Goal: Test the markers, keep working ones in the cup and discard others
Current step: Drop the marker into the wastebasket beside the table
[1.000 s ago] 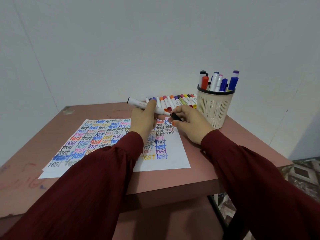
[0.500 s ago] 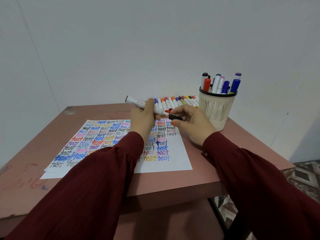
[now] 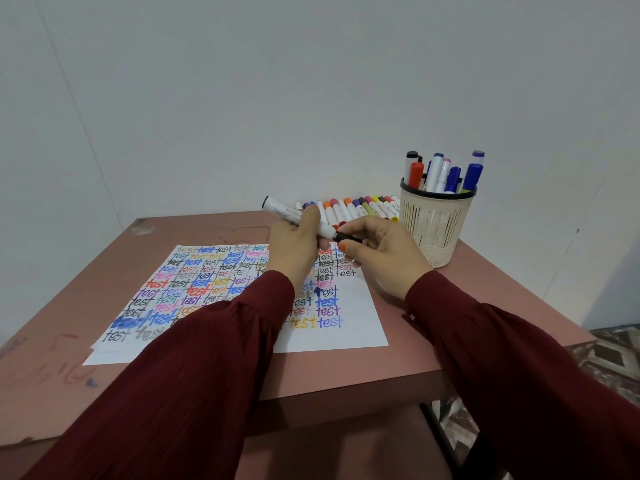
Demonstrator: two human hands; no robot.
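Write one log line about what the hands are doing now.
left hand: grips white marker | right hand: pinches its black cap | cup: holds markers

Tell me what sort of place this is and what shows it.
Likely a plain room corner used as a small desk: a pinkish table set against bare white walls, a paper sheet filled with the word "test", and a slotted cup holding markers.
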